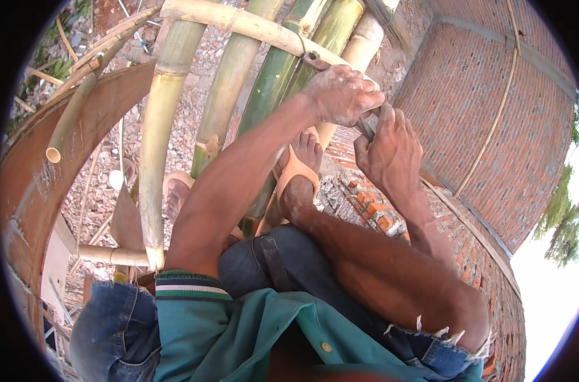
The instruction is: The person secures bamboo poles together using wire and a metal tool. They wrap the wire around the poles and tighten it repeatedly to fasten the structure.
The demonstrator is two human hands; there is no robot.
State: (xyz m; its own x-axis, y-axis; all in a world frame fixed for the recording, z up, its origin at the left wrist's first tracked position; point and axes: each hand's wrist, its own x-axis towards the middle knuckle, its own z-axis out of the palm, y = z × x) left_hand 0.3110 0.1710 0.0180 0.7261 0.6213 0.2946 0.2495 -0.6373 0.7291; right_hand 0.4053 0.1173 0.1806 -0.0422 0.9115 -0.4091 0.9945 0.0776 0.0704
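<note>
Tool (315,60) at one o'clock was gripped by left hand (344,95) and right hand (394,149). Steady bracing against the pole (245,23) seemed wise.

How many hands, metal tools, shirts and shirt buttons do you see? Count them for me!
Hands: 2, the left hand and right hand
Metal tool, partly hidden: 1
Green shirt: 1
Shirt button: 1
Total: 5
</note>
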